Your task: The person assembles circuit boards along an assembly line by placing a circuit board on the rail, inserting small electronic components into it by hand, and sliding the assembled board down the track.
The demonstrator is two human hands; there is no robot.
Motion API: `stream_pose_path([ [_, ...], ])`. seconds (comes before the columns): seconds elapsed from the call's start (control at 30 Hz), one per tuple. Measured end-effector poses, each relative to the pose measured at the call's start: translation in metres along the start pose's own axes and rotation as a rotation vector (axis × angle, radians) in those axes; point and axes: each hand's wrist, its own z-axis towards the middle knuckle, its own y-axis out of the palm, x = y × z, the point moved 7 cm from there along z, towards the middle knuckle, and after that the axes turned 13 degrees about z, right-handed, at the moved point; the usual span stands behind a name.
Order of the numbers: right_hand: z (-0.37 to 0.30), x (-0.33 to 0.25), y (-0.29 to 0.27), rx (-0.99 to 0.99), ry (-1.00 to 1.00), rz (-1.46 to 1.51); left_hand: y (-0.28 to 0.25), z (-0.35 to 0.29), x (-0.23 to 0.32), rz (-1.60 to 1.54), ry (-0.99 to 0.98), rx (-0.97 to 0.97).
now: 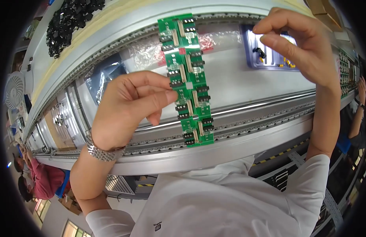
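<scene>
A long green circuit board (186, 94) lies crosswise over the conveyor, its two ends by the far and near rails. Paired rows of small black sockets and pale slim connectors run along it. My left hand (125, 106) pinches the board's left edge near the middle, thumb on top; the other fingertips are partly hidden. My right hand (305, 49) hovers at the far right, its thumb and forefinger apart with nothing visible between them. Below it sits a clear bluish plastic tray (252, 59) with a few black-and-yellow parts (260, 54), partly covered by that hand.
Chain rails (246, 126) border the conveyor. Clear plastic bags (145, 52) and a dark shiny bag (106, 75) lie left of the board. Black parts (70, 23) are heaped at the far left, near a white fan (14, 90). Other people (48, 179) are at both sides.
</scene>
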Motion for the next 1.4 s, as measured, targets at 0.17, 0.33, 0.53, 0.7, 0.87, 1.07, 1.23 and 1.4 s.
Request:
stream_pose_path([
  [0.17,-0.001,-0.006,-0.002,-0.009,0.037,-0.048,0.003,0.001,-0.004,0.049,-0.023,0.012],
  [0.33,0.0,-0.009,-0.005,0.0,0.013,-0.035,0.004,0.003,-0.003,0.069,-0.052,-0.033],
  [0.53,0.001,-0.01,-0.007,0.034,0.049,-0.171,0.003,0.002,-0.004,0.033,0.007,-0.063],
  [0.7,0.008,-0.006,-0.025,0.242,0.031,-0.519,-0.007,0.0,0.003,0.095,0.042,-0.089],
  [0.87,0.027,0.004,-0.058,0.468,-0.014,-0.661,-0.038,-0.019,0.042,0.451,0.241,0.239],
  [1.07,0.019,0.011,-0.077,0.447,-0.163,-0.742,-0.006,-0.002,0.134,1.004,0.683,0.509],
  [1.23,0.016,0.059,-0.097,0.507,0.016,-0.588,0.102,0.074,0.176,1.598,1.386,0.651],
  [1.4,0.019,0.016,-0.09,0.484,-0.301,-0.33,0.106,0.126,0.156,1.979,1.482,0.741],
])
